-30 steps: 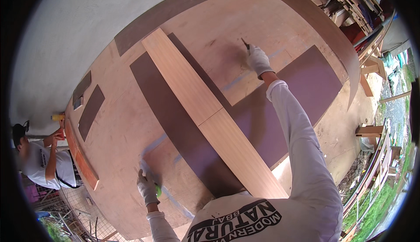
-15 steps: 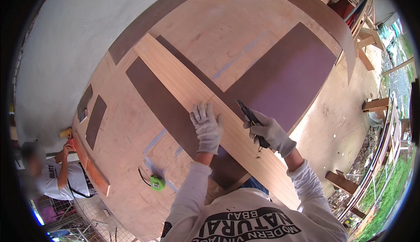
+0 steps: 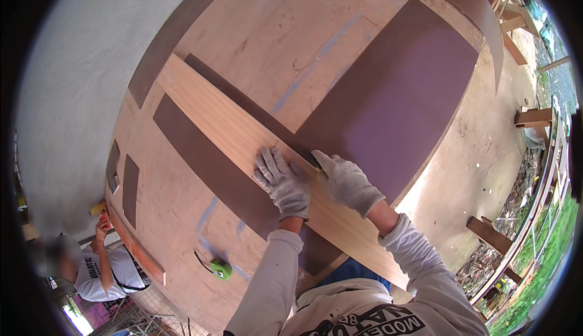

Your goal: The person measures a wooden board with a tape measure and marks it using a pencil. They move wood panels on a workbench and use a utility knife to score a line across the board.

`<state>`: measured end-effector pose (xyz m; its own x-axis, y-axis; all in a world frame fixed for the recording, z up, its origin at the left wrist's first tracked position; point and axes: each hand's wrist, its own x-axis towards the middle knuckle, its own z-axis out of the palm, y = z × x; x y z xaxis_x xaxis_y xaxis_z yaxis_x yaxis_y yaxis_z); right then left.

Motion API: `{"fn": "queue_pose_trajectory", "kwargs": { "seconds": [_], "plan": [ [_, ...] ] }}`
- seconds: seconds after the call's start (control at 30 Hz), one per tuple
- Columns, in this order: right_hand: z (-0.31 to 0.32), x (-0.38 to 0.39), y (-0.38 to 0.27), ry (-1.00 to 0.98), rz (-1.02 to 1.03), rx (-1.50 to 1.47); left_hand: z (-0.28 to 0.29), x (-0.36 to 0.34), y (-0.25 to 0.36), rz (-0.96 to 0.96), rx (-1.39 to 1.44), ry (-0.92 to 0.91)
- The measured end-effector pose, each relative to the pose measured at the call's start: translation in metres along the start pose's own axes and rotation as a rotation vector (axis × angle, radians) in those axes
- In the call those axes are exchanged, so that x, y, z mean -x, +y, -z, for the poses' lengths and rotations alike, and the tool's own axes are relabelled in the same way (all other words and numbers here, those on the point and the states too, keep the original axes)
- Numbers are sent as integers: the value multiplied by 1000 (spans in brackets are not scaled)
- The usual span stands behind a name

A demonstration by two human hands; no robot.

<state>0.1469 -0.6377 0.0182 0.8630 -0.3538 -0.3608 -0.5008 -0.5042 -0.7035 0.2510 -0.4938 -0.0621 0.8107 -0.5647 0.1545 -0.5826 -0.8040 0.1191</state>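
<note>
A pale wood-grain plank lies diagonally over dark brown-purple sheets on a large plywood worktop. My left hand, in a grey knit glove, rests on the plank with fingers spread, beside a thin cross line. Just right of it, my gloved right hand grips a black utility knife at the plank's right-hand edge; the knife is mostly hidden by that hand. A green tape measure lies on the worktop below left of my left hand.
At the lower left a co-worker in a white shirt works by an orange board. Small dark offcuts lie along the left side, near a pale wall. Wooden frames stand beyond the right edge.
My left hand left the tape measure and came up onto the plank. My right hand came down with the knife from the upper worktop to beside my left, its point now lower against the plank.
</note>
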Motion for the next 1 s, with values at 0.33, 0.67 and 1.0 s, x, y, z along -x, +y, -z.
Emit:
{"fn": "queue_pose_trajectory", "kwargs": {
  "seconds": [0.33,0.67,1.0],
  "plan": [
    [-5,-6,-19,99,-3,38,2,-7,0,11,92,44],
    [-14,-5,-18,86,-39,59,3,-6,-4,-1,99,40],
    [-15,-11,-22,-50,-96,52,3,-9,-3,-21,36,11]
  ]
}}
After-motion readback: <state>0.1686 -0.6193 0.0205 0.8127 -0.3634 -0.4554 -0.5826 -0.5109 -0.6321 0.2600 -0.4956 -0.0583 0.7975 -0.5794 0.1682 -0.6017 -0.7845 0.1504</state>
